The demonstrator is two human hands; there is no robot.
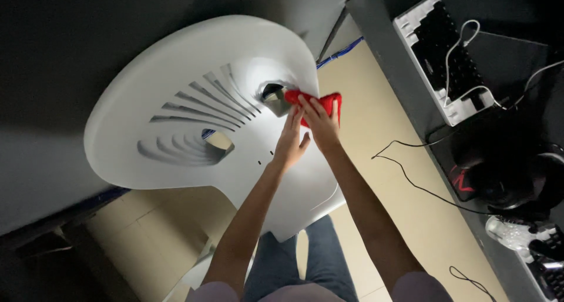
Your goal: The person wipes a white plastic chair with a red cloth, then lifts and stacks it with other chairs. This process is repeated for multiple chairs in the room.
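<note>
Both hands, left hand (292,142) and right hand (322,121), press a red cloth (317,102), seemingly flat-fingered, on a white chair (176,79).

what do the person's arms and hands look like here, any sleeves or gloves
Both arms are bare from wrist to upper arm, ending in short, pale pinkish sleeves at the frame's bottom edge. The left hand and right hand wear no gloves; no rings, watch or markings show.

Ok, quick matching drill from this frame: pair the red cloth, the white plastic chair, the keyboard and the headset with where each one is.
Things:
1. red cloth
2. white plastic chair
3. keyboard
4. headset

Places:
A. desk, top right
B. under both hands, at the chair's handle hole
C. desk, lower down, on the dark mat
D. on the floor, in front of the person

Pairs: 1-B, 2-D, 3-A, 4-C
</note>
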